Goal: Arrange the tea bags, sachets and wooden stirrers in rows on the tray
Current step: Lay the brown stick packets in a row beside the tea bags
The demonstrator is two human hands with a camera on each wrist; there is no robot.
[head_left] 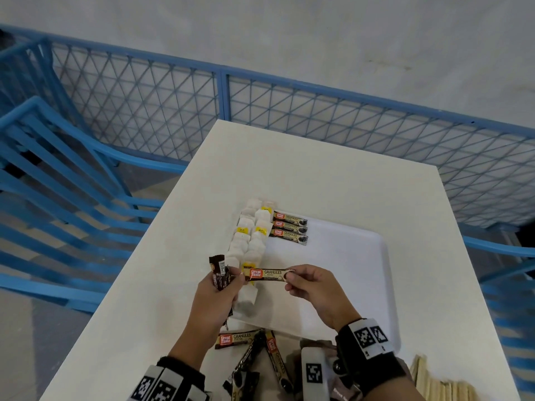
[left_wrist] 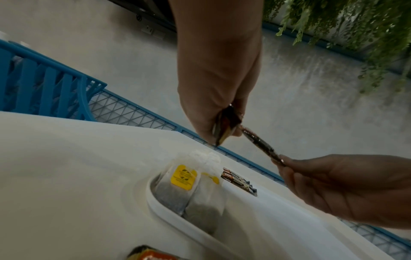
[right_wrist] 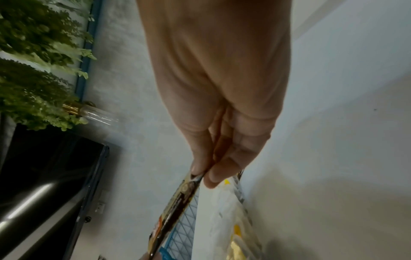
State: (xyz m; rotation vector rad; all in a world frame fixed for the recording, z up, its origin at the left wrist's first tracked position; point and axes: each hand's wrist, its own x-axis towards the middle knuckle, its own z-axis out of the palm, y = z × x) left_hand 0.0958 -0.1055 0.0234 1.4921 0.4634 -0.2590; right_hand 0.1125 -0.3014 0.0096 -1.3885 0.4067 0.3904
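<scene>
1. Right hand (head_left: 314, 290): thumb and forefinger pinch the right end of a Great Taste Granules sachet (head_left: 267, 275), held level above the tray; the other fingers are curled loosely beneath.
2. Left hand (head_left: 215, 299): fingers curled round a bundle of dark sachets (head_left: 220, 272) standing upright in the fist; its fingertips also pinch the left, red-labelled end of the same Granules sachet, so both hands hold it at once.
3. Loose sachets (head_left: 249, 357): a scattered pile on the table at the near edge, between the two wrists and just short of the tray.
4. Wooden stirrers (head_left: 434, 384): a pale stack at the near right corner, off the tray.
5. White tray (head_left: 362, 256): rests on the table under the hands.
6. Tea bags (head_left: 250, 241): two columns with yellow tags along the tray's left side, running near to far.
7. Placed sachets (head_left: 289, 228): three Granules sachets lying side by side in a row at the tray's far left, just right of the tea bags.
8. White table (head_left: 318, 175): bears everything above.
9. Blue slatted chairs (head_left: 58, 180): left of the table.
10. Blue mesh fence (head_left: 220, 96): beyond the table's far edge, with grey floor behind; hanging green foliage (left_wrist: 355, 26) shows in the wrist views.
</scene>
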